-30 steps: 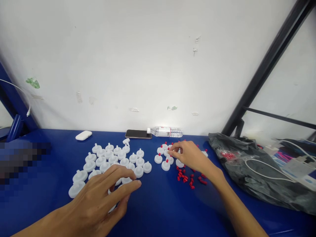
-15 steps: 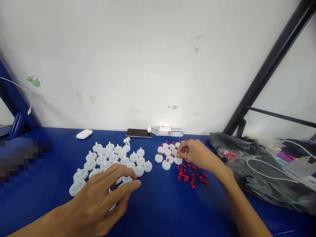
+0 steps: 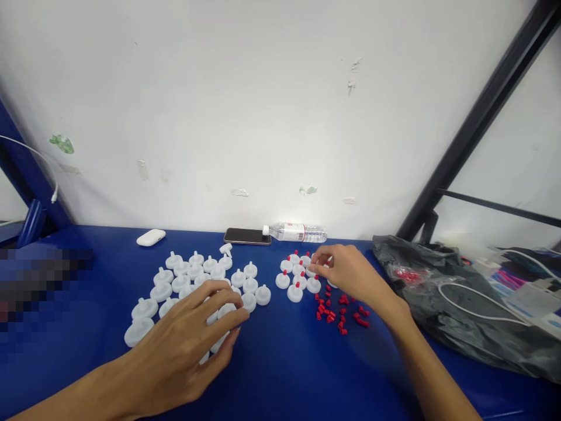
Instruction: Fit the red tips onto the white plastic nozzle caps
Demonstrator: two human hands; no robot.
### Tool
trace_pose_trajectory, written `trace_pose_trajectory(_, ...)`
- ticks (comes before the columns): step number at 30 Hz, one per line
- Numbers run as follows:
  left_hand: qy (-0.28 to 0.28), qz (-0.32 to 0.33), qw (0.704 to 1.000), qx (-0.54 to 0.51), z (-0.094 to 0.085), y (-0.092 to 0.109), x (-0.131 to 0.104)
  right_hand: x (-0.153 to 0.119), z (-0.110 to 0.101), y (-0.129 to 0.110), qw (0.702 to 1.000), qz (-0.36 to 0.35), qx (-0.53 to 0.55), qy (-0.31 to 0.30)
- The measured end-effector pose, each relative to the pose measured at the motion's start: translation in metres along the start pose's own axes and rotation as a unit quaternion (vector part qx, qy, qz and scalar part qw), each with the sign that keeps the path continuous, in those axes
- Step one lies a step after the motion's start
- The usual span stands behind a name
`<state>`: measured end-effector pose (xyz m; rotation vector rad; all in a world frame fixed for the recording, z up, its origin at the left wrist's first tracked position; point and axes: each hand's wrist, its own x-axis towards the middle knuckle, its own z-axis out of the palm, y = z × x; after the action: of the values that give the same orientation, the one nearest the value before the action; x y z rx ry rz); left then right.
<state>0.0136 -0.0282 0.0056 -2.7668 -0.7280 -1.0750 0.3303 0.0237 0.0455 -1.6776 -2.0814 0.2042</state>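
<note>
My left hand (image 3: 188, 336) hovers over the near part of a group of white plastic spouted caps (image 3: 144, 308). Its fingers are bent, and the thumb stands apart from the index finger, with white caps showing in the gap. My right hand (image 3: 348, 272) is at the right side of a smaller group of white caps with red tips (image 3: 295, 292). Its thumb and index finger are slightly apart, just above one red-tipped cap (image 3: 313, 285); I see nothing between them. Loose small red tips (image 3: 329, 316) lie below that hand. The fingers hide some caps behind them.
On the blue table (image 3: 280, 374), a phone (image 3: 248, 236) and a clear plastic bottle (image 3: 291, 232) lie along the wall. A white earbud case (image 3: 151, 237) is at the back left. A dark plastic bag (image 3: 473, 327) with a white cable covers the right side.
My right hand has lifted slightly away from a red-tipped cap, leaving its red tip in view. My left hand has shifted slightly, its thumb and index finger nearer each other over the caps.
</note>
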Motion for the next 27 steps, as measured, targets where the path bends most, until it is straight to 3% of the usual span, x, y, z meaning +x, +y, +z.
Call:
trace_pose_trajectory(2,-0.011,-0.007,1.000,0.001,0.001,0.000,0.000,-0.001,0.004,-0.012,0.999,-0.033,0.012,0.019)
trace_pose_trajectory(5,-0.015,-0.010,1.000,0.007,0.001,0.000,0.000,-0.005,0.023,-0.030,0.988,-0.145,0.038,0.028)
trace_pose_trajectory(8,-0.014,-0.003,1.000,0.010,0.002,-0.002,-0.001,-0.008,0.049,-0.040,0.967,-0.252,0.028,0.010)
trace_pose_trajectory(10,-0.012,0.008,1.000,0.011,0.002,-0.003,-0.001,-0.009,0.060,-0.042,0.962,-0.273,0.015,-0.013)
trace_pose_trajectory(14,0.004,0.006,1.000,0.019,0.003,-0.006,-0.007,-0.010,0.056,-0.044,0.966,-0.255,0.029,-0.002)
trace_pose_trajectory(16,0.019,-0.006,0.999,0.041,0.004,-0.006,-0.011,-0.014,0.046,-0.049,0.969,-0.228,0.093,0.001)
trace_pose_trajectory(20,0.056,-0.004,0.996,0.065,0.006,-0.007,-0.014,-0.026,0.033,-0.067,0.928,-0.170,0.320,-0.089)
trace_pose_trajectory(23,0.071,0.020,0.997,0.034,0.005,-0.006,-0.012,-0.029,0.029,-0.075,0.903,-0.151,0.373,-0.148)
trace_pose_trajectory(25,0.064,0.027,0.997,0.028,0.004,-0.005,-0.011,-0.026,0.024,-0.072,0.919,-0.142,0.342,-0.134)
trace_pose_trajectory(27,0.062,0.031,0.997,0.033,0.003,-0.004,-0.009,-0.020,0.014,-0.060,0.956,-0.123,0.252,-0.081)
